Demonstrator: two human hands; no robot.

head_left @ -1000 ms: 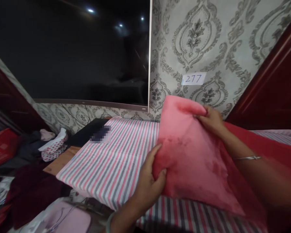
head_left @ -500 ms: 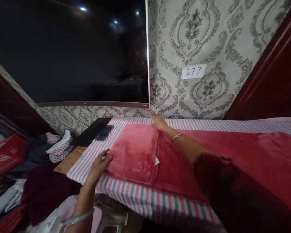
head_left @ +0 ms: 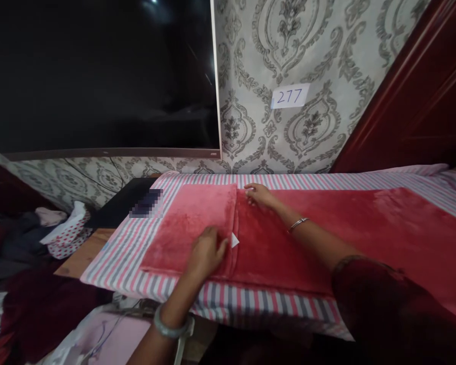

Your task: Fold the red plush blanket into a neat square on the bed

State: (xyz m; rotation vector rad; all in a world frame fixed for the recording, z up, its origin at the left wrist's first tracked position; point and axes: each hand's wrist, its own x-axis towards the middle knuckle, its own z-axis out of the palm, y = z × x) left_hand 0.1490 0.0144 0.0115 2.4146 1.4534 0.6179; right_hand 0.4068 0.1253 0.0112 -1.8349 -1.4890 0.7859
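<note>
A plush red blanket (head_left: 307, 243) lies long and flat on a striped cloth (head_left: 125, 253), its left end folded over into a paler panel (head_left: 182, 223). A small white tag (head_left: 234, 240) sticks out at the fold's edge. My left hand (head_left: 207, 251) is over the folded panel near the tag, thumb apart from the fingers, grasping nothing. Close to the blanket's far edge, just right of the panel, my right hand (head_left: 260, 195) is loosely curved with its fingers apart and nothing seen in it.
A large black television (head_left: 106, 76) hangs above the surface's left part. A blurred dark object (head_left: 146, 204) lies on the striped cloth at left. Clothes (head_left: 45, 299) are heaped on the lower left, and a pink stool (head_left: 117, 334) stands below the front edge.
My left hand has moved right, from the folded panel's left edge to over the panel near the tag. My right hand has come off the panel's far corner to its right. The view has shifted.
</note>
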